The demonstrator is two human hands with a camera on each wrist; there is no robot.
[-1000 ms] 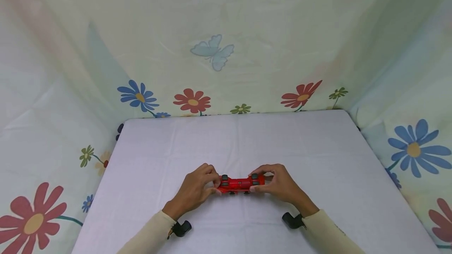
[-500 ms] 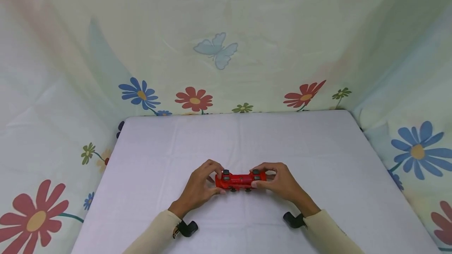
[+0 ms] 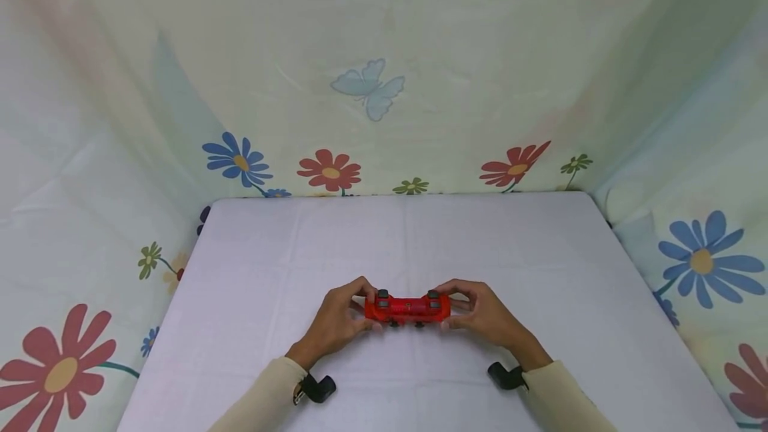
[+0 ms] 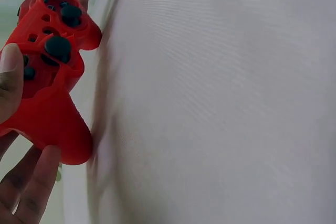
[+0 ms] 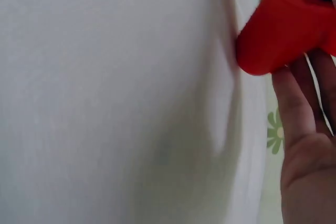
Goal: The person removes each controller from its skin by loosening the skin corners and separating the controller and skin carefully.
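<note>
A red game controller [image 3: 409, 308] in a soft-looking red cover is near the front middle of the table, its shoulder buttons upward in the head view. My left hand [image 3: 333, 317] grips its left end, fingers at the far side and thumb at the near side. The other end is held by my right hand [image 3: 480, 312] in the same way. In the left wrist view, the dark thumbsticks show on the face of the controller [image 4: 52, 121], with the left thumb over that face. The right wrist view shows fingers behind one handle of the controller [image 5: 278, 35].
A white cloth covers the table [image 3: 408, 239]. Behind it hangs a curtain [image 3: 264, 72] printed with flowers and a butterfly, which also runs along both sides. A black wrist camera [image 3: 318, 389] sits at the left cuff, another black camera [image 3: 506, 376] at the right.
The left hand has shifted slightly right and its fingers have spread along the controller's end. The right thumb has moved from the controller's face outward to its right end.
</note>
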